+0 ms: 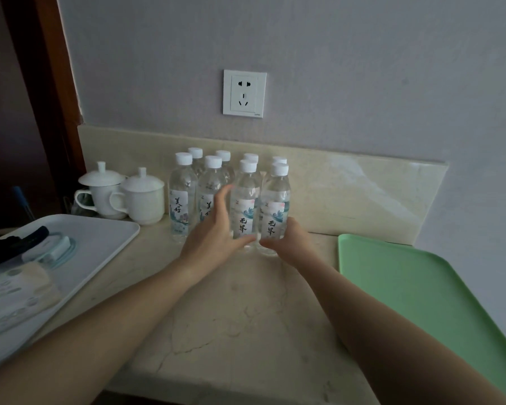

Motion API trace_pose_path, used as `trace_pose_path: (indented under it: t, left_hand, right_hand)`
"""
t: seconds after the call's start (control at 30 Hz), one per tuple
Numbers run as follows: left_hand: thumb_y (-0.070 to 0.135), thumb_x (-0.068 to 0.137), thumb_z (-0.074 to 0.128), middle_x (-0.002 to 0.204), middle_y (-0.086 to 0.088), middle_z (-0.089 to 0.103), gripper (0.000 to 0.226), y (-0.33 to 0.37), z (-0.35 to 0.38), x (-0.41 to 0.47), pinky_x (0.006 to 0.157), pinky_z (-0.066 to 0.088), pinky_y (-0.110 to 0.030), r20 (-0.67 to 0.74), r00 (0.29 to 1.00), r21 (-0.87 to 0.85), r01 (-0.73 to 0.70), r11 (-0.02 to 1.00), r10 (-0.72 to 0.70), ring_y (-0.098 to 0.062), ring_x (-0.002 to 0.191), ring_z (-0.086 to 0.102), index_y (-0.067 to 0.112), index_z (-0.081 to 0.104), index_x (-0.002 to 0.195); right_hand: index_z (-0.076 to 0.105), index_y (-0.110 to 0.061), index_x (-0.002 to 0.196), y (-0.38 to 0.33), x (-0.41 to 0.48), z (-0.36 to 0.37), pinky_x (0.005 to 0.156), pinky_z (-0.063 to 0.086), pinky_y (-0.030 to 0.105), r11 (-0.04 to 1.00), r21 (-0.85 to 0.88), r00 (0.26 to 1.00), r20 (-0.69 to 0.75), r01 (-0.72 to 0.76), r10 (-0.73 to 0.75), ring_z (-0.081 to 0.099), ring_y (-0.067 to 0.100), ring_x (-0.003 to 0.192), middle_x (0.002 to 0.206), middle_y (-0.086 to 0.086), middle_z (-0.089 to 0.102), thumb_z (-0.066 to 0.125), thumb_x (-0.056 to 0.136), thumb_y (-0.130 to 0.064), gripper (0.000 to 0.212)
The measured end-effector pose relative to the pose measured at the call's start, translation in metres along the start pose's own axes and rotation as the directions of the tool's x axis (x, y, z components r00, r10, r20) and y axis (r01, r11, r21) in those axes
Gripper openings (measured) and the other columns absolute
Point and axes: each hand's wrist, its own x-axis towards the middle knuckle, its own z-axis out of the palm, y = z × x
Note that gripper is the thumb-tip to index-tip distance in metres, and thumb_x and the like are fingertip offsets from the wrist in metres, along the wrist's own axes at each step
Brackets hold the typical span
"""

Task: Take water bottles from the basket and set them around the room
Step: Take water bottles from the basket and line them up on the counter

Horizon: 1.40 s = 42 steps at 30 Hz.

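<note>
the far row of bottles [223, 155] shows only caps behind the near ones. the right hand [289, 239] hides the base of the near right bottle [275, 194]. the white tray [105, 238] runs off the left edge, the green tray [421, 287] off the right.

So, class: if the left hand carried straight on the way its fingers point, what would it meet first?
Probably the front-row bottle between its thumb and fingers; the open left hand is almost on it. Depth is unclear, so the fingers may brush the neighbouring bottle first.

Clear plastic bottles [247, 200] on a polished, veined marble counter [246, 311].
</note>
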Motion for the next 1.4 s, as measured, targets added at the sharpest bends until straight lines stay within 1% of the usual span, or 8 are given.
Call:
trace_pose_path:
  t: [0.2, 0.33, 0.43, 0.6, 0.8, 1.0, 1.2, 1.4]
  left_hand:
    - [0.045, 0.056, 0.088, 0.132, -0.018, 0.034, 0.107, -0.053, -0.035, 0.015, 0.100, 0.037, -0.037, -0.451, 0.891, -0.061, 0.031, 0.998, -0.055, -0.028, 0.120, 0.040, 0.008, 0.026, 0.135]
    - [0.047, 0.055, 0.089, 0.156, -0.005, 0.006, 0.130, -0.089, -0.037, 0.023, 0.110, 0.019, -0.030, -0.110, 0.935, -0.343, 0.283, 0.896, -0.337, -0.006, 0.137, 0.011, 0.034, -0.002, 0.146]
    - [0.049, 0.048, 0.093, 0.155, -0.001, 0.010, 0.143, -0.097, -0.022, 0.023, 0.115, 0.024, -0.034, 0.093, 0.938, -0.416, 0.342, 0.842, -0.335, -0.013, 0.145, 0.016, 0.031, -0.009, 0.147]
    - [0.037, 0.056, 0.093, 0.150, 0.001, 0.010, 0.139, -0.092, -0.003, 0.021, 0.114, 0.024, -0.032, -0.011, 0.929, -0.367, 0.341, 0.866, -0.370, -0.013, 0.139, 0.016, 0.025, -0.011, 0.147]
    - [0.032, 0.060, 0.092, 0.146, 0.002, 0.011, 0.138, -0.091, -0.008, 0.022, 0.112, 0.022, -0.029, 0.029, 0.943, -0.328, 0.323, 0.888, -0.332, -0.006, 0.132, 0.012, 0.018, -0.014, 0.148]
    - [0.050, 0.052, 0.084, 0.120, 0.024, 0.047, 0.104, -0.120, -0.038, 0.023, 0.079, 0.047, -0.018, 0.116, 0.919, -0.507, 0.381, 0.773, -0.377, 0.018, 0.102, 0.053, 0.033, 0.029, 0.138]
    - [0.032, 0.072, 0.084, 0.136, 0.004, 0.057, 0.088, -0.133, -0.042, 0.035, 0.104, 0.045, -0.042, 0.462, 0.869, -0.617, 0.459, 0.639, -0.178, -0.013, 0.125, 0.056, 0.024, 0.034, 0.143]
    - [0.030, 0.075, 0.081, 0.124, 0.001, 0.068, 0.062, -0.121, -0.035, 0.034, 0.100, 0.048, -0.039, 0.471, 0.867, -0.607, 0.451, 0.655, -0.161, -0.015, 0.116, 0.063, 0.016, 0.057, 0.131]
  right_hand:
    - [0.028, -0.012, 0.139, -0.003, 0.006, -0.006, 0.097, 0.050, 0.048, 0.984, 0.175, 0.998, 0.051, -0.038, 0.029, 0.056, 0.028, 0.117, 0.130, 0.009, 0.053, 0.090, 0.062, -0.027, 0.100]
    - [0.016, -0.021, 0.144, -0.004, 0.009, 0.002, 0.093, 0.054, 0.049, 0.935, 0.353, 0.998, 0.064, -0.016, -0.007, 0.060, 0.025, 0.113, 0.130, 0.007, 0.052, 0.091, 0.061, -0.020, 0.112]
    - [0.019, -0.022, 0.142, -0.005, 0.010, 0.011, 0.095, 0.052, 0.049, 0.913, 0.408, 1.000, 0.018, 0.009, -0.017, 0.059, 0.024, 0.115, 0.130, 0.005, 0.054, 0.091, 0.060, -0.019, 0.110]
    - [0.013, -0.020, 0.148, -0.006, 0.014, 0.017, 0.083, 0.059, 0.040, 0.890, 0.456, 0.998, 0.062, -0.002, -0.029, 0.061, 0.025, 0.111, 0.135, 0.010, 0.052, 0.081, 0.075, -0.017, 0.100]
    - [0.007, -0.019, 0.150, -0.006, 0.013, 0.011, 0.104, 0.044, 0.054, 0.934, 0.356, 0.996, 0.084, 0.002, -0.034, 0.043, 0.032, 0.133, 0.147, 0.011, 0.038, 0.091, 0.057, -0.034, 0.127]
    - [-0.014, -0.029, 0.151, -0.002, 0.013, 0.004, 0.103, 0.046, 0.052, 0.899, 0.437, 0.994, 0.092, 0.017, -0.064, 0.045, 0.025, 0.132, 0.152, 0.006, 0.033, 0.093, 0.057, -0.025, 0.142]
    - [-0.015, -0.037, 0.150, -0.005, 0.016, 0.012, 0.107, 0.042, 0.052, 0.910, 0.402, 0.994, 0.001, 0.098, -0.108, 0.040, 0.023, 0.136, 0.155, 0.003, 0.027, 0.094, 0.038, -0.045, 0.156]
    - [0.008, -0.037, 0.148, 0.001, 0.022, 0.021, 0.101, 0.049, 0.047, 0.898, 0.394, 0.980, -0.105, 0.195, -0.166, 0.051, 0.018, 0.126, 0.143, -0.001, 0.042, 0.094, 0.035, -0.051, 0.143]
